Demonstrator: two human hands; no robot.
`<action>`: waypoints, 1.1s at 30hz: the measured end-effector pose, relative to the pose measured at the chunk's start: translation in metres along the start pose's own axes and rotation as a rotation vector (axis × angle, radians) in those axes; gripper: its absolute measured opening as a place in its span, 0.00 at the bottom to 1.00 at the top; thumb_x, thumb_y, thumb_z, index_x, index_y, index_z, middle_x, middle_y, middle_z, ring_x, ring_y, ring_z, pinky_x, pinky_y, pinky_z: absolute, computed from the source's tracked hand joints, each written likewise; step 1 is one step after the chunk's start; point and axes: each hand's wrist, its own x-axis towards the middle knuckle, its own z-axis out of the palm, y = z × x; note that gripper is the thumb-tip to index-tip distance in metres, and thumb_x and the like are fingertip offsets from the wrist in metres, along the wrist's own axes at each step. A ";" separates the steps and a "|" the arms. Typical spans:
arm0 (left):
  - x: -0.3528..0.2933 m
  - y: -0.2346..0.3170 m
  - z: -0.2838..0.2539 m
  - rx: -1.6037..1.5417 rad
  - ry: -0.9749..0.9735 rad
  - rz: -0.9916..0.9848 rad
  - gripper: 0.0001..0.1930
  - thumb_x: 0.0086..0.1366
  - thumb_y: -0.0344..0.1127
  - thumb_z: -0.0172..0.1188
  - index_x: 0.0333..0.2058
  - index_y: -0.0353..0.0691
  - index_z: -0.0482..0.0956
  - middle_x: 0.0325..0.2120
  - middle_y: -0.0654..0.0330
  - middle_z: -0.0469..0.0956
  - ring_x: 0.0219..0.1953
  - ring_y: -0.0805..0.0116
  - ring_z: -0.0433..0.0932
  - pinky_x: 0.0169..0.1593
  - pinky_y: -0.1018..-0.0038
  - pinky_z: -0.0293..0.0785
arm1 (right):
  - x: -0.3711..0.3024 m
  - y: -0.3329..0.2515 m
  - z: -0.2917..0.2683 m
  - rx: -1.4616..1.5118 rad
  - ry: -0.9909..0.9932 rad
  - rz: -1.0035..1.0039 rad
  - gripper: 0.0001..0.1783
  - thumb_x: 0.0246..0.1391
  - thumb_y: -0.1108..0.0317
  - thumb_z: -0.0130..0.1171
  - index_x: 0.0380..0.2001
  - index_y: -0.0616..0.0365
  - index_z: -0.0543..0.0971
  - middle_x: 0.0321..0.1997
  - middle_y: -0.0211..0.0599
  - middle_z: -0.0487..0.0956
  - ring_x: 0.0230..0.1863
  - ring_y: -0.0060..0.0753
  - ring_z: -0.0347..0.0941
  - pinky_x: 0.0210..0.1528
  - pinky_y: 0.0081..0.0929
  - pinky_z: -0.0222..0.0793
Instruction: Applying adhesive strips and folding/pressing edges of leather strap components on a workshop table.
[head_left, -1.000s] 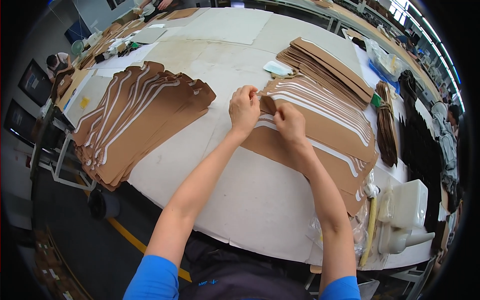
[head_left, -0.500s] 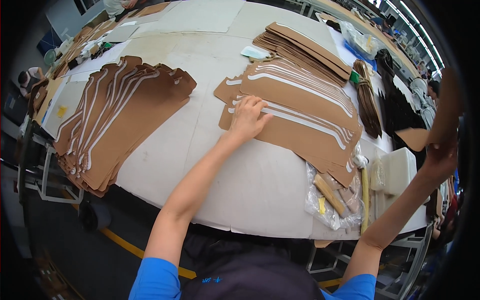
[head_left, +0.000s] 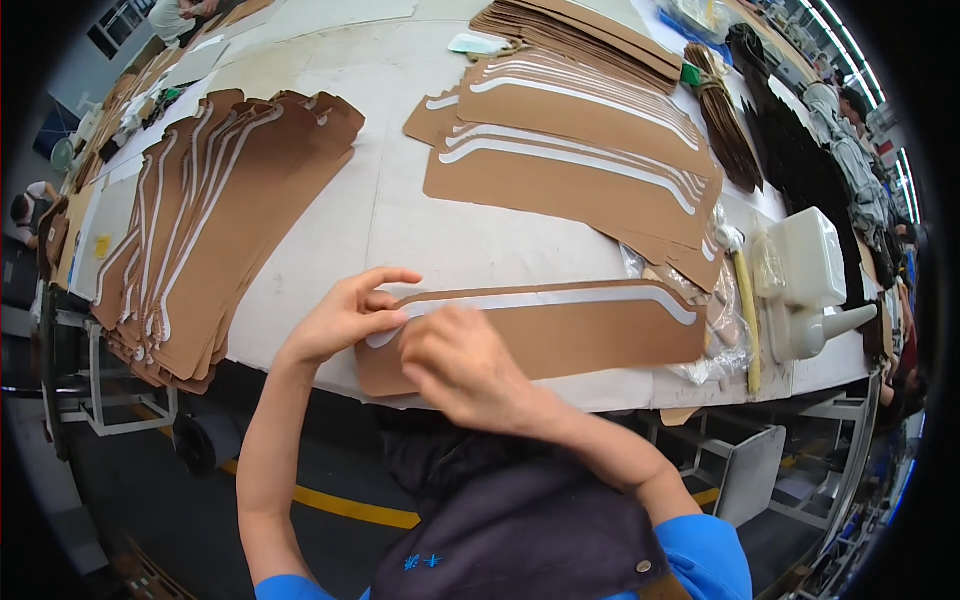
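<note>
A long brown panel [head_left: 560,345] with a white curved strip [head_left: 540,298] along its far edge lies at the table's near edge, in front of me. At its left end, my left hand [head_left: 345,318] has its index finger stretched out and its thumb by the strip's end. Close beside it, my right hand [head_left: 462,368] is curled over the same end of the panel. Its fingers are closed and slightly blurred, and what they hold is hidden. Beyond lies an overlapping row of similar brown panels [head_left: 530,182] with white strips.
Fanned brown panels [head_left: 245,200] cover the table's left side. A stack of brown pieces [head_left: 590,45] lies at the far right, near a tied brown bundle [head_left: 722,125]. A white plastic bottle [head_left: 810,260], a yellowish stick [head_left: 746,320] and a clear bag [head_left: 725,350] are at right.
The brown panel raised in my right hand at the far right now lies before me. My left hand has left the row and moved nearer, and my right hand has come across to join it.
</note>
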 end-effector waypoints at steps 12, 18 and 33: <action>-0.047 -0.032 -0.041 0.443 0.586 0.126 0.16 0.68 0.22 0.60 0.53 0.33 0.84 0.45 0.54 0.88 0.45 0.66 0.86 0.53 0.72 0.79 | -0.068 0.033 -0.141 -0.266 -0.136 0.684 0.20 0.55 0.71 0.70 0.51 0.61 0.82 0.38 0.35 0.83 0.39 0.32 0.78 0.48 0.32 0.73; 0.035 0.015 0.046 0.854 0.320 0.551 0.26 0.64 0.35 0.70 0.60 0.34 0.78 0.56 0.45 0.80 0.62 0.46 0.75 0.67 0.57 0.70 | -0.093 0.029 -0.116 -0.124 0.235 0.581 0.16 0.58 0.79 0.67 0.51 0.64 0.83 0.40 0.36 0.83 0.44 0.27 0.80 0.50 0.27 0.76; 0.118 0.013 0.132 0.695 -0.062 0.741 0.04 0.64 0.32 0.70 0.37 0.46 0.86 0.40 0.66 0.79 0.47 0.65 0.74 0.57 0.65 0.65 | -0.105 0.033 -0.123 -0.382 0.105 0.492 0.04 0.54 0.74 0.67 0.34 0.56 0.83 0.37 0.32 0.78 0.45 0.41 0.71 0.51 0.38 0.65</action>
